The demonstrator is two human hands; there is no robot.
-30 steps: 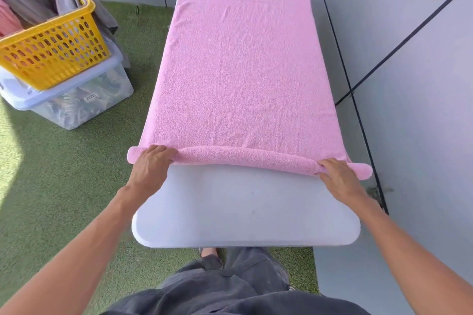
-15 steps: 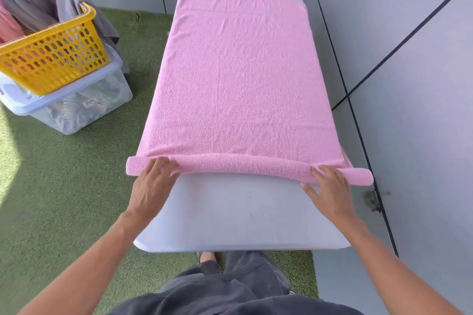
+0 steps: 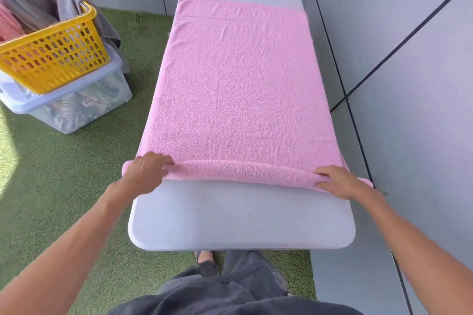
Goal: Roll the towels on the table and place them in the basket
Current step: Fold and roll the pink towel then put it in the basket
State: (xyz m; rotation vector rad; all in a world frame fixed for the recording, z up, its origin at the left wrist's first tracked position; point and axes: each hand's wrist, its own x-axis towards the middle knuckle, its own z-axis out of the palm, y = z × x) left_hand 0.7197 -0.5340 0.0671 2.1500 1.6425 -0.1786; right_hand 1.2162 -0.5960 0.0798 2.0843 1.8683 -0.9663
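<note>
A pink towel [image 3: 238, 79] lies spread flat along the white table [image 3: 240, 217]. Its near edge is turned up into a thin roll [image 3: 243, 170] that runs across the table's width. My left hand [image 3: 146, 174] grips the left end of the roll with its fingers curled over the top. At the right end, my right hand [image 3: 340, 181] holds the roll with fingers curled over it. The yellow basket [image 3: 51, 59] stands to the left on the ground, with grey and pink cloth in it.
The yellow basket sits on a clear plastic bin [image 3: 76, 102] with a pale lid. Green artificial turf [image 3: 64, 174] covers the floor on the left. A grey panel wall [image 3: 409, 84] runs close along the table's right side.
The roll has grown a little thicker and moved slightly away from me. Both hands went from lying flat behind the roll to curling over its ends.
</note>
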